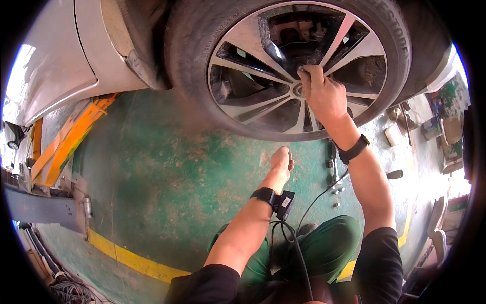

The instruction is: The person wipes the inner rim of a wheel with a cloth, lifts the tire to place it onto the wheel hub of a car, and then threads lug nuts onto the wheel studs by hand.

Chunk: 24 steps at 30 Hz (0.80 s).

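A car wheel [238,106] with a silver-and-black alloy rim fills the upper middle, raised over the green floor. My right hand [324,93] is at the rim's centre, fingertips pinched at the bolt circle beside the hub cap [297,90]; whatever they grip is hidden. Below the tyre, my left hand [281,161] hangs with fingers curled, its contents hidden. A dark tool [331,164] lies on the floor beside my right forearm, with several small nuts [337,191] near it.
The silver car body [55,45] spans the upper left. Orange lift arms [71,142] and a grey steel beam [45,205] stand at left. Assorted items [433,129] and a dark cylinder [395,174] are at right. Cables [71,291] lie at bottom left; my green-clad knee [324,243] is below.
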Available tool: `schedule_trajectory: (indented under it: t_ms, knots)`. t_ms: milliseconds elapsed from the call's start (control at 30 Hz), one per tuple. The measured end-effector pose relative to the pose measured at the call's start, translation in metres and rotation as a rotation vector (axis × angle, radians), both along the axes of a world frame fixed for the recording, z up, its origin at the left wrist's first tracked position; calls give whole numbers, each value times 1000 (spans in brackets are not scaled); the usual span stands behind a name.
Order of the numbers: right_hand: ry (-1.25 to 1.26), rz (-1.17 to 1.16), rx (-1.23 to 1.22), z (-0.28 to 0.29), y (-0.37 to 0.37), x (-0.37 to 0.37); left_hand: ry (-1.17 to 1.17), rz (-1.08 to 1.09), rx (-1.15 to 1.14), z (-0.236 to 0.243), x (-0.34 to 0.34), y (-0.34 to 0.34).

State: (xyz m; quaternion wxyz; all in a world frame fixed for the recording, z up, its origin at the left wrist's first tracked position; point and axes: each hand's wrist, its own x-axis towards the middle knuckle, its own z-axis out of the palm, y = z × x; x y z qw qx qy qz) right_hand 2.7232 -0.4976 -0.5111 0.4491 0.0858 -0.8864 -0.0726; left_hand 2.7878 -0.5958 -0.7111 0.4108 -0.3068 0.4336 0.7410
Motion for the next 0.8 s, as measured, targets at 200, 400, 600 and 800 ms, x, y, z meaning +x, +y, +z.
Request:
schedule_trajectory:
  t_ms: [200,400,600,800]
  knots:
    - [-98,-80,11,8,-8,7,13,-6,-12,9,3,-1]
    - [-213,-93,73,24,-14,13,20,-31,0,12,5,2]
    - [-226,-32,153,27,-9,8,38,-64,9,11,7,5]
    - [-231,-77,200,32,-12,11,45,-64,6,13,9,4]
